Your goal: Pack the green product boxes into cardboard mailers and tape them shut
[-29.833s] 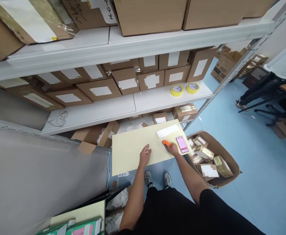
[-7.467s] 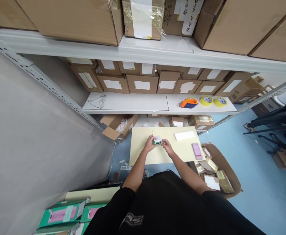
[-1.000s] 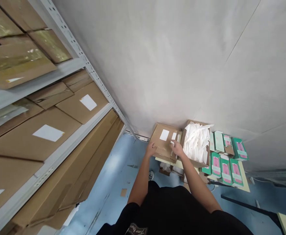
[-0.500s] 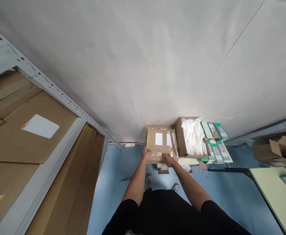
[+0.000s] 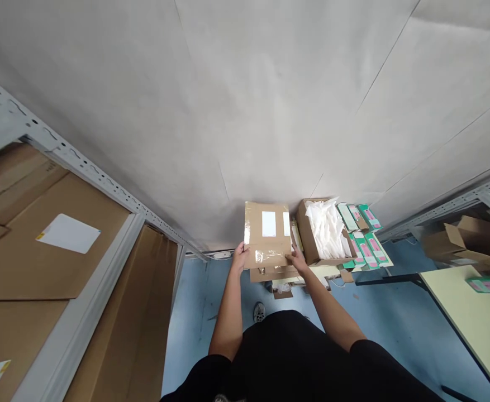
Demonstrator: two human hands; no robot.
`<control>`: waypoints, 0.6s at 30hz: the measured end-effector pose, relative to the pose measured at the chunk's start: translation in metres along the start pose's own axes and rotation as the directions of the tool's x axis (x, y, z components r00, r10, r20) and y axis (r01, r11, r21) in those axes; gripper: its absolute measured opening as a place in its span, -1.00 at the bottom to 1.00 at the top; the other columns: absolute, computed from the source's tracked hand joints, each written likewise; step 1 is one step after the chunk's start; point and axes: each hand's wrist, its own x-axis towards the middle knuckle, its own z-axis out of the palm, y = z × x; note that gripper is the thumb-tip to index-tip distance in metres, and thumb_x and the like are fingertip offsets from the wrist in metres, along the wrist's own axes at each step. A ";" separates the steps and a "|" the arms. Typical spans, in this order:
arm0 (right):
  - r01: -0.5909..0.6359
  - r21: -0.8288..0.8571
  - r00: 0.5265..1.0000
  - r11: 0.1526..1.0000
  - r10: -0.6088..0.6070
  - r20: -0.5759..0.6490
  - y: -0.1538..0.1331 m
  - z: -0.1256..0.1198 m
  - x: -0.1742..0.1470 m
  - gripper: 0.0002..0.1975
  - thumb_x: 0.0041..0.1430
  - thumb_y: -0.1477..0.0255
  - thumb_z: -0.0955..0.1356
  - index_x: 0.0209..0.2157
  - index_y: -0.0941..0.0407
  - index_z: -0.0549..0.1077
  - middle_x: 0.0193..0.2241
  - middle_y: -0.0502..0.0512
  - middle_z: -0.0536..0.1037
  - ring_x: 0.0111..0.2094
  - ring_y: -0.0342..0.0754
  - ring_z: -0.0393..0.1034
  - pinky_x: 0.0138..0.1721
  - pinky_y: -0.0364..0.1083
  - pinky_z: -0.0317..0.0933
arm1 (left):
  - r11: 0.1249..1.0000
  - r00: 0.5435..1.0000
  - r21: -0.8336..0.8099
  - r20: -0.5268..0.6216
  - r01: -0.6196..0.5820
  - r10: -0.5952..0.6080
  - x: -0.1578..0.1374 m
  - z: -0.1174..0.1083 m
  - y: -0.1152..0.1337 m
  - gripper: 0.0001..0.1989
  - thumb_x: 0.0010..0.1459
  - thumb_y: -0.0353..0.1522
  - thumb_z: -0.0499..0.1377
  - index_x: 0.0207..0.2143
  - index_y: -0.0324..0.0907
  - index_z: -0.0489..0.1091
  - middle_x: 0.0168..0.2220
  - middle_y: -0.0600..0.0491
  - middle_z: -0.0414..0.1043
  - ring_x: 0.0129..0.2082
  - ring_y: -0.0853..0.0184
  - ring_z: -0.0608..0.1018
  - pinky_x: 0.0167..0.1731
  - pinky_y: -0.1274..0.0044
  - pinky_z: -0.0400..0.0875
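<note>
A flat, taped cardboard box with two white labels is held between my two hands, raised in front of the grey wall. My left hand grips its near left corner, fingers closed along the side. At the near right corner my right hand is closed on the box edge. Beneath it shows another piece of cardboard on the table. Just to the right stands an open carton full of white plastic packets.
Green and pink boxes lie right of the carton. Metal shelving with large cartons rises on my left. On the right are a pale table and open cartons. The floor is blue.
The taped box has risen off the surface toward me and shifted slightly left, uncovering cardboard below. My hands have moved from its near edge to its near corners.
</note>
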 end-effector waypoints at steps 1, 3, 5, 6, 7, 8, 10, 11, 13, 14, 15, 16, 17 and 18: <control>-0.037 0.139 0.998 0.990 0.030 0.051 -0.011 -0.004 0.004 -0.20 0.03 0.07 0.42 0.27 0.15 0.39 -0.14 0.24 0.69 -0.12 0.17 0.60 -0.03 0.21 0.46 | 1.000 1.000 -0.014 0.021 -0.022 0.022 0.001 -0.006 0.012 -0.40 0.21 -0.13 0.22 0.24 -0.19 0.36 0.00 -0.12 0.62 -0.06 0.21 0.66 -0.01 0.34 0.56; -0.065 0.336 0.992 0.940 0.026 0.120 -0.035 -0.018 0.011 -0.20 -0.03 0.06 0.47 0.22 0.14 0.42 -0.16 0.22 0.70 -0.14 0.18 0.61 -0.03 0.22 0.45 | 0.997 0.996 -0.053 0.069 -0.061 0.064 0.006 -0.015 0.038 -0.28 0.20 -0.10 0.26 0.34 -0.18 0.26 0.08 -0.15 0.58 -0.01 0.19 0.65 0.02 0.34 0.55; -0.005 0.442 0.996 0.897 -0.037 0.085 -0.058 -0.036 0.018 -0.26 -0.07 0.11 0.51 0.14 0.11 0.46 -0.15 0.20 0.71 -0.12 0.18 0.61 -0.01 0.22 0.45 | 0.994 0.988 -0.089 0.133 -0.066 0.078 0.014 -0.017 0.061 -0.15 0.19 -0.12 0.28 0.45 -0.14 0.09 0.11 -0.14 0.56 0.00 0.19 0.65 0.01 0.35 0.55; 0.029 0.470 0.997 0.882 -0.062 0.054 -0.068 -0.047 0.020 -0.30 -0.07 0.13 0.52 0.12 0.09 0.48 -0.13 0.19 0.71 -0.10 0.19 0.61 0.00 0.22 0.44 | 0.993 0.982 -0.104 0.172 -0.058 0.076 0.019 -0.016 0.073 -0.09 0.19 -0.14 0.29 0.49 -0.11 0.00 0.12 -0.13 0.56 0.00 0.19 0.64 0.00 0.36 0.55; 0.054 0.480 0.997 0.875 -0.076 0.026 -0.076 -0.059 0.021 -0.32 -0.06 0.14 0.53 0.11 0.07 0.48 -0.12 0.18 0.70 -0.08 0.19 0.60 0.01 0.22 0.43 | 0.992 0.974 -0.115 0.217 -0.048 0.072 0.025 -0.012 0.083 -0.04 0.18 -0.16 0.30 0.51 -0.08 -0.07 0.12 -0.12 0.56 0.00 0.19 0.64 -0.02 0.37 0.56; 0.065 0.479 0.997 0.876 -0.076 0.003 -0.084 -0.073 0.022 -0.32 -0.06 0.15 0.53 0.11 0.05 0.48 -0.10 0.18 0.70 -0.06 0.19 0.60 0.02 0.21 0.43 | 0.991 0.961 -0.125 0.267 -0.040 0.073 0.032 -0.008 0.093 0.00 0.16 -0.18 0.31 0.52 -0.06 -0.12 0.13 -0.11 0.55 0.00 0.19 0.64 -0.04 0.39 0.56; 0.057 0.465 0.998 0.883 -0.056 -0.017 -0.096 -0.104 0.020 -0.29 -0.07 0.16 0.55 0.14 0.03 0.46 -0.06 0.18 0.69 -0.04 0.20 0.58 0.02 0.19 0.44 | 0.988 0.925 -0.149 0.367 -0.043 0.095 0.048 0.008 0.111 0.05 0.11 -0.22 0.35 0.53 -0.02 -0.13 0.17 -0.11 0.52 0.01 0.19 0.63 -0.08 0.42 0.56; 0.044 0.462 0.999 0.886 -0.041 -0.016 -0.100 -0.121 0.018 -0.24 -0.08 0.18 0.55 0.19 0.01 0.43 -0.04 0.17 0.69 -0.04 0.20 0.58 0.00 0.17 0.44 | 0.987 0.905 -0.154 0.412 -0.048 0.108 0.056 0.018 0.118 0.07 0.09 -0.23 0.36 0.53 0.00 -0.13 0.19 -0.11 0.50 0.01 0.19 0.62 -0.09 0.44 0.56; 0.025 0.472 1.000 0.881 -0.024 -0.008 -0.104 -0.158 0.013 -0.18 -0.05 0.21 0.55 0.27 -0.02 0.36 -0.01 0.16 0.68 -0.03 0.18 0.57 -0.03 0.14 0.45 | 0.988 0.867 -0.147 0.483 -0.058 0.123 0.072 0.043 0.133 0.08 0.07 -0.24 0.38 0.52 0.04 -0.11 0.20 -0.10 0.48 -0.01 0.21 0.62 -0.11 0.46 0.56; 0.029 0.492 1.000 0.870 -0.026 -0.012 -0.105 -0.177 0.009 -0.18 -0.03 0.24 0.54 0.29 -0.03 0.35 -0.01 0.16 0.67 -0.03 0.16 0.56 -0.05 0.12 0.45 | 0.989 0.850 -0.136 0.513 -0.061 0.123 0.079 0.058 0.139 0.08 0.06 -0.25 0.39 0.52 0.05 -0.09 0.19 -0.10 0.48 -0.03 0.22 0.62 -0.12 0.47 0.55; 0.040 0.518 0.999 0.854 -0.036 -0.018 -0.105 -0.197 0.006 -0.19 -0.01 0.26 0.53 0.30 -0.04 0.34 -0.01 0.15 0.67 -0.04 0.14 0.56 -0.06 0.10 0.45 | 0.990 0.833 -0.127 0.540 -0.061 0.121 0.085 0.074 0.144 0.08 0.05 -0.26 0.41 0.52 0.05 -0.08 0.17 -0.09 0.49 -0.05 0.24 0.63 -0.13 0.48 0.55; 0.057 0.547 0.998 0.835 -0.050 -0.028 -0.103 -0.217 0.002 -0.20 0.00 0.29 0.52 0.30 -0.06 0.34 -0.02 0.13 0.66 -0.05 0.12 0.55 -0.07 0.08 0.45 | 0.991 0.814 -0.122 0.570 -0.054 0.115 0.089 0.092 0.149 0.09 0.04 -0.27 0.42 0.52 0.05 -0.07 0.15 -0.09 0.50 -0.08 0.26 0.63 -0.14 0.49 0.55; 0.076 0.574 0.997 0.816 -0.067 -0.036 -0.101 -0.237 -0.002 -0.21 0.00 0.32 0.52 0.30 -0.08 0.35 -0.03 0.11 0.66 -0.07 0.09 0.55 -0.08 0.06 0.45 | 0.991 0.792 -0.124 0.601 -0.040 0.108 0.092 0.111 0.153 0.10 0.03 -0.28 0.44 0.51 0.06 -0.07 0.14 -0.08 0.50 -0.10 0.28 0.63 -0.15 0.51 0.54; 0.092 0.597 0.996 0.797 -0.083 -0.043 -0.097 -0.257 -0.006 -0.20 0.00 0.35 0.52 0.30 -0.11 0.35 -0.05 0.08 0.66 -0.10 0.07 0.55 -0.10 0.03 0.45 | 0.991 0.768 -0.132 0.633 -0.021 0.101 0.092 0.130 0.156 0.11 0.02 -0.30 0.45 0.51 0.07 -0.06 0.13 -0.07 0.51 -0.12 0.29 0.62 -0.17 0.52 0.53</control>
